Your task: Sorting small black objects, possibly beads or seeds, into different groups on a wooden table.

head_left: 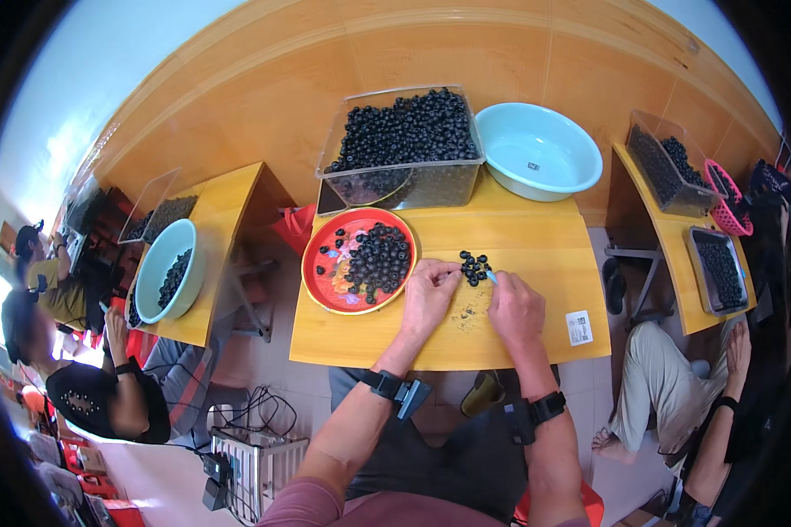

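On the yellow wooden table point(536, 237) lies a small cluster of dark blueberries point(475, 270). My left hand point(429, 297) is closed in a pinch at the cluster's left side, with a blueberry at its fingertips. Just right of the cluster, my right hand point(516, 307) is closed round a slim tool point(490, 277); only its light-blue end shows and the rest is hidden in the fingers. Small brownish crumbs point(468, 316) are scattered between my hands. Left of my left hand, a round red tray point(311, 283) with a flowered bottom holds many more blueberries.
A clear bin point(431, 186) heaped with blueberries stands at the back, beside a light-blue basin point(580, 180). A white label point(579, 328) lies near the right edge. Co-workers sit at side tables; the left one has another basin point(193, 263), the right one a pink basket point(731, 220).
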The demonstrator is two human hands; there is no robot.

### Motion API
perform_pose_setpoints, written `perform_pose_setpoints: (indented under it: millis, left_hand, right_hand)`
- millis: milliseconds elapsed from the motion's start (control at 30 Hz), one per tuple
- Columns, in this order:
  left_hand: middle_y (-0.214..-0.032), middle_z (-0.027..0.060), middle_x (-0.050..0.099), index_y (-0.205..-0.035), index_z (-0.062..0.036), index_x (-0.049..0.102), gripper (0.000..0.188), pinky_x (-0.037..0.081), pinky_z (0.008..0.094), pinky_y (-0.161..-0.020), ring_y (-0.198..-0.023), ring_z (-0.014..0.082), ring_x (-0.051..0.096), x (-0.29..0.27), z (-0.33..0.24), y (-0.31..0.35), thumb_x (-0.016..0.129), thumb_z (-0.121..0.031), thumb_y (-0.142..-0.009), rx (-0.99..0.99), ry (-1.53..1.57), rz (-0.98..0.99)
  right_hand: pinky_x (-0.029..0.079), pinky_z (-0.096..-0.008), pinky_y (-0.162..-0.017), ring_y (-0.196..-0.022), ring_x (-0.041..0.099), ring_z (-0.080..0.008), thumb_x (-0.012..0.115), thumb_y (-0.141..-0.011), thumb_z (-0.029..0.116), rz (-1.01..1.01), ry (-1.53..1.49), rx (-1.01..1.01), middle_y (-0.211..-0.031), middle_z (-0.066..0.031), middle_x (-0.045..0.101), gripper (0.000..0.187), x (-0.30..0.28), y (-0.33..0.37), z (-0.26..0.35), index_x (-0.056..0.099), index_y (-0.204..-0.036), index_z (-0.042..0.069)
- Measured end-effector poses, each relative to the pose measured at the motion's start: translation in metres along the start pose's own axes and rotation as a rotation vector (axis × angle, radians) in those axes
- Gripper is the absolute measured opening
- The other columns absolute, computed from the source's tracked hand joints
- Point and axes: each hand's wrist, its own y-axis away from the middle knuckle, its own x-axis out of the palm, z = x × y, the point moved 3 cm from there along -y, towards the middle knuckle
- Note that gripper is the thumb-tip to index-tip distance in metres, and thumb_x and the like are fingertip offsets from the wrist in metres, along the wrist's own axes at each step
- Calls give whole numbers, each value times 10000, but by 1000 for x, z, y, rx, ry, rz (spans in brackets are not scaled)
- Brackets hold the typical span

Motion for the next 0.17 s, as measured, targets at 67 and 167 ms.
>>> perform_pose_setpoints:
  millis: [67, 167]
  left_hand:
    - [-1000, 106, 662, -1059, 20, 779, 166, 516, 293, -742, -806, 167, 625, -2, 1, 1, 736, -97, -950, -16, 0, 17]
    - [-1008, 104, 670, -1096, -9, 785, 178, 517, 297, -751, -814, 168, 628, -3, 6, 2, 726, -104, -958, 13, 54, 36]
  right_hand:
    - [556, -456, -639, -739, 701, -324, 656, -901, 83, 29, 14, 16, -833, -115, 689, 112, 1, 0, -1, 679, -1008, 62]
    - [559, -457, -648, -740, 701, -326, 665, -897, 86, 25, 4, 12, -829, -113, 689, 119, 3, 1, -2, 682, -1011, 58]
